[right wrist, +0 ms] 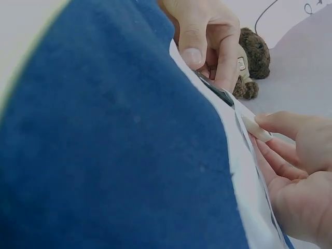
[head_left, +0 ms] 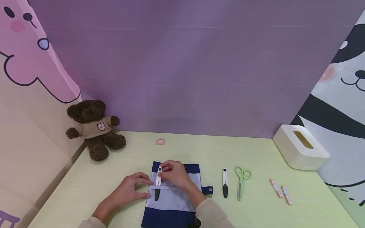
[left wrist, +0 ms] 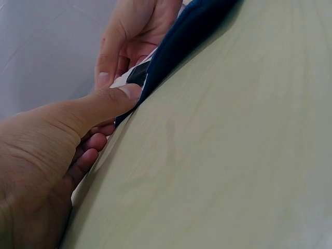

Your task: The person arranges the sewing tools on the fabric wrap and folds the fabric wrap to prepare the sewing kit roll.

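Observation:
A navy and pale grey fabric pouch [head_left: 172, 219] lies spread on the table, with a thin elastic band [head_left: 168, 187] across its middle. My right hand [head_left: 175, 174] pinches the white upper part of a slim white tool with a black end [head_left: 158, 179]. That tool passes under the band near the pouch's left side. With thumb and fingers apart, my left hand [head_left: 129, 190] rests at the pouch's left edge. In the left wrist view its thumb [left wrist: 116, 101] touches the navy edge beside the tool's black part. The right wrist view shows the tool [right wrist: 254, 127] between both hands.
A matching white-and-black tool [head_left: 225, 183], green scissors [head_left: 241, 183] and two small pink-and-white sticks [head_left: 276, 188] lie right of the pouch. A pink ring [head_left: 160, 141] lies behind it. A teddy bear [head_left: 95, 129] sits back left, a white tissue box [head_left: 302, 147] back right.

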The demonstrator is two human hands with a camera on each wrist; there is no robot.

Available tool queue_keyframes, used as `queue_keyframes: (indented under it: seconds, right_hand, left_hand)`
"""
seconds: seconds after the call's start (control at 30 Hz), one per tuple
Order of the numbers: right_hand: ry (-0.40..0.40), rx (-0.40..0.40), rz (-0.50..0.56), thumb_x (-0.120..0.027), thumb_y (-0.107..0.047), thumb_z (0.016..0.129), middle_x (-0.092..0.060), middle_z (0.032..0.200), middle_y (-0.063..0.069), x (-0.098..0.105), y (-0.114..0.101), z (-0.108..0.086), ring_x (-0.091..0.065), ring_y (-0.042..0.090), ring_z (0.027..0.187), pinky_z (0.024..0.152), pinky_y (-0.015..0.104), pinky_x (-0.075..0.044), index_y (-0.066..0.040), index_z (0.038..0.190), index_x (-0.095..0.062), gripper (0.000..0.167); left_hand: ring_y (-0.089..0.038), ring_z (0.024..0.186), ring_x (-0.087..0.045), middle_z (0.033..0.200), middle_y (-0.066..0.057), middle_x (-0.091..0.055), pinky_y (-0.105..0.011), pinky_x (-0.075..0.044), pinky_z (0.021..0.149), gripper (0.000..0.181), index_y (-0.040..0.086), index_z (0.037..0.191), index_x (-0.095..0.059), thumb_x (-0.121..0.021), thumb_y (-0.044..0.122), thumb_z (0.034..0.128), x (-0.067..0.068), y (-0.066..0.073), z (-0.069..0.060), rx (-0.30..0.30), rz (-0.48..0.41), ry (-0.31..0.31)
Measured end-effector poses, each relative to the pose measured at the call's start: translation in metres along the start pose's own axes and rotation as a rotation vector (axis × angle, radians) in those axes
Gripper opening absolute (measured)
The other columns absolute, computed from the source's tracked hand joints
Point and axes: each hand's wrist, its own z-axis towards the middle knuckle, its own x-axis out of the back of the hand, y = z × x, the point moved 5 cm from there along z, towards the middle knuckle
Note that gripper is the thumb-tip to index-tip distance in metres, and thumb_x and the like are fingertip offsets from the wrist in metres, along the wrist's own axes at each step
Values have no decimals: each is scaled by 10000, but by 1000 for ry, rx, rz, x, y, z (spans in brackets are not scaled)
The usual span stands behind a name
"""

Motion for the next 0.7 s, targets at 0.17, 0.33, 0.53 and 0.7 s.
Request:
queue_keyframes:
  seconds: [0.17,0.33,0.53,0.7]
  right_hand:
    - [-14,29,-71,-821,-106,859,-762,953,109,1,0,-4,-698,112,810,721,222,-547,-34,1119,-743,280]
    - [-36,52,-121,-834,-154,858,-762,970,62,2,2,-5,-690,99,842,745,212,-546,-78,1097,-761,261]
    - [-80,86,-133,-840,-139,854,-764,971,51,0,2,-7,-680,100,858,742,201,-539,-87,1076,-760,241]
    - [-107,89,-149,-849,-155,845,-763,947,37,0,2,-8,-673,100,843,727,199,-523,-98,1047,-765,226]
  left_hand:
    - [-88,1077,-634,1142,103,-689,-364,-539,962,326,283,1101,-795,-881,392,805,-1,-1,0,-5,4,5]
    - [-90,1078,-636,1143,103,-690,-370,-540,966,324,283,1103,-796,-883,375,804,-1,-1,0,-9,8,9]
    - [-88,1077,-636,1141,104,-689,-371,-539,966,312,286,1099,-798,-880,367,809,-1,0,0,-3,10,7]
    - [-81,1076,-629,1139,107,-686,-362,-535,964,306,291,1097,-797,-875,383,815,0,0,0,5,4,-2]
